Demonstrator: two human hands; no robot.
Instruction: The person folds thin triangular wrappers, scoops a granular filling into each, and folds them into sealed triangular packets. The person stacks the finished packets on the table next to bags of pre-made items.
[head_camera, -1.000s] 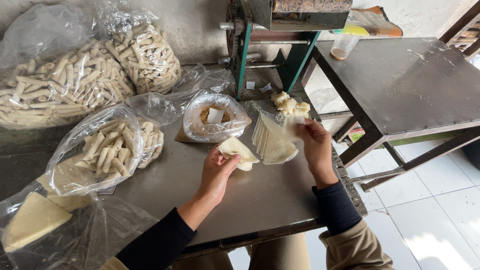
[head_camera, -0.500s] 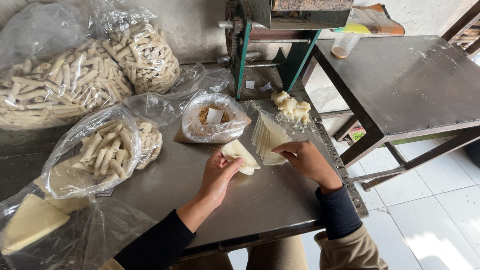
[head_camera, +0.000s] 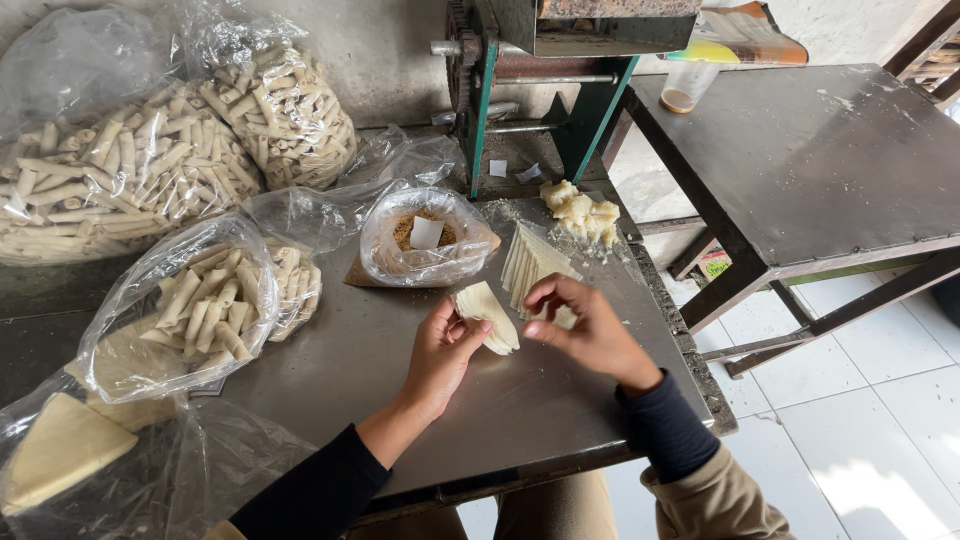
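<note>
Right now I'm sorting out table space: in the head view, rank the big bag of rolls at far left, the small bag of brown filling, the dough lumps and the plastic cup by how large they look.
1. Big bag of rolls
2. Small bag of brown filling
3. Dough lumps and plastic cup: they look about alike, and the cup stands farther from the camera, so I won't rank them.

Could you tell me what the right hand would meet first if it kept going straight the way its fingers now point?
The right hand points left, toward the folded wrapper held in the left hand. It would likely meet that wrapper first, though depth between them is hard to judge.
</note>
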